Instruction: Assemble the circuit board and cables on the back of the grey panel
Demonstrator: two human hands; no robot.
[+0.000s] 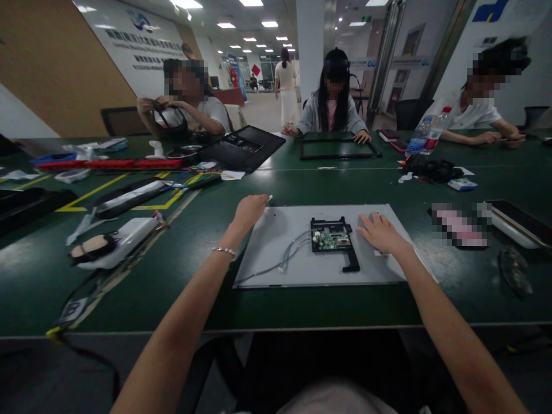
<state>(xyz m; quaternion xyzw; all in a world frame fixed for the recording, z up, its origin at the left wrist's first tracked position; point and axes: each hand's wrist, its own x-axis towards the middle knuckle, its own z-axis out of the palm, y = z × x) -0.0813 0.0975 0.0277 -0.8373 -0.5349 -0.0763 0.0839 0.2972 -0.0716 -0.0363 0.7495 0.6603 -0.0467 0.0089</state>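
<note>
A light grey flat panel (267, 253) lies on the green table before me. On its middle sits a black bracket (354, 259) holding a green circuit board (334, 240). A grey cable (267, 269) runs from the board to the panel's lower left. My left hand (252, 208) is at the panel's top left corner, fingers pinched on a small white piece (270, 198). My right hand (382, 231) rests on the panel's right part, right of the bracket, fingers apart and holding nothing.
Across the green table (276, 310), a person's hand touches a black frame (340, 156); a black cover (245, 146) lies left of it. Bottles (436, 129) and phones (459, 225) are to the right. Wires (185, 183) and a white-cased device (129, 241) lie left.
</note>
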